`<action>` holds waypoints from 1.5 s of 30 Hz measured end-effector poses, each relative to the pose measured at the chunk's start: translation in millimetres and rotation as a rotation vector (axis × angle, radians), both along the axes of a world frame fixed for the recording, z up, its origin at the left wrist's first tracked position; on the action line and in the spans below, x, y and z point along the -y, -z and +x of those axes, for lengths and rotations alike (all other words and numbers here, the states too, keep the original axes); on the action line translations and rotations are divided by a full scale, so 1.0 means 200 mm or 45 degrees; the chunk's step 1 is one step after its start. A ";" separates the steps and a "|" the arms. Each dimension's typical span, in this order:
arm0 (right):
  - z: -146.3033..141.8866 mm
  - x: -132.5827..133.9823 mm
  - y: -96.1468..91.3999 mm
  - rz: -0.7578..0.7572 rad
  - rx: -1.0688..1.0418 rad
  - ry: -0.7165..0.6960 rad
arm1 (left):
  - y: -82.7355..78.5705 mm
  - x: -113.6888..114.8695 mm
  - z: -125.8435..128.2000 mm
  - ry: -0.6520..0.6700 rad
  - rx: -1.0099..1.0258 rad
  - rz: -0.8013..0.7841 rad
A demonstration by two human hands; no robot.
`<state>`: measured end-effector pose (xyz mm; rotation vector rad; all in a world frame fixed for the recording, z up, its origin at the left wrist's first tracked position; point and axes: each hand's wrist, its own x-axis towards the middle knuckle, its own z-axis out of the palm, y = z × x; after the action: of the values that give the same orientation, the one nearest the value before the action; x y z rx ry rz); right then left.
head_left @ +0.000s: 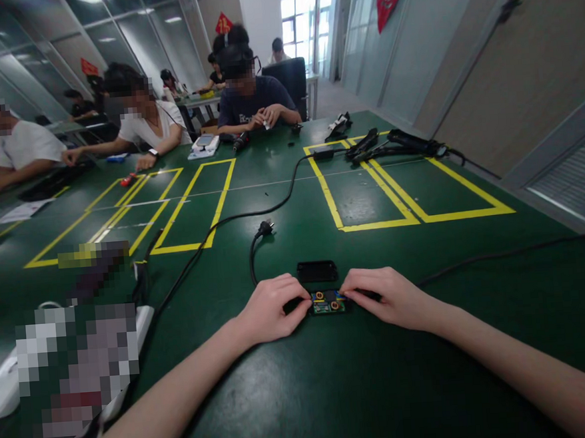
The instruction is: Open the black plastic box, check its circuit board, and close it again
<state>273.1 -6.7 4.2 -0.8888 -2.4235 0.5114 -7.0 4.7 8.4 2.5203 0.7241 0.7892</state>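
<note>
An opened black power adapter lies on the green table, its circuit board with coils facing up. My left hand grips its left end with curled fingers. My right hand pinches its right end the same way. The adapter's black lid lies just behind it, apart from both hands. A black cable with a plug curls from the left side of the adapter toward the table's middle.
Yellow tape rectangles mark the table. A second black cable runs off right. More adapters and cords lie at the far right. A white power strip sits at the left. Several people sit along the far and left sides.
</note>
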 end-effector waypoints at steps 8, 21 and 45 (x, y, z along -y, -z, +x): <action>-0.02 0.00 -0.02 0.059 -0.018 0.101 | -0.02 0.00 -0.01 -0.036 -0.099 -0.083; -0.05 -0.02 0.04 0.170 0.161 0.180 | 0.00 -0.01 0.00 -0.441 0.002 -0.210; -0.08 -0.02 0.03 -0.588 -0.565 0.372 | 0.02 -0.02 0.00 -0.285 0.060 -0.337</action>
<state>257.5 -2.0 -2.4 -1.1486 -1.7651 1.0530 -7.7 7.7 4.7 2.2035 1.0344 0.7663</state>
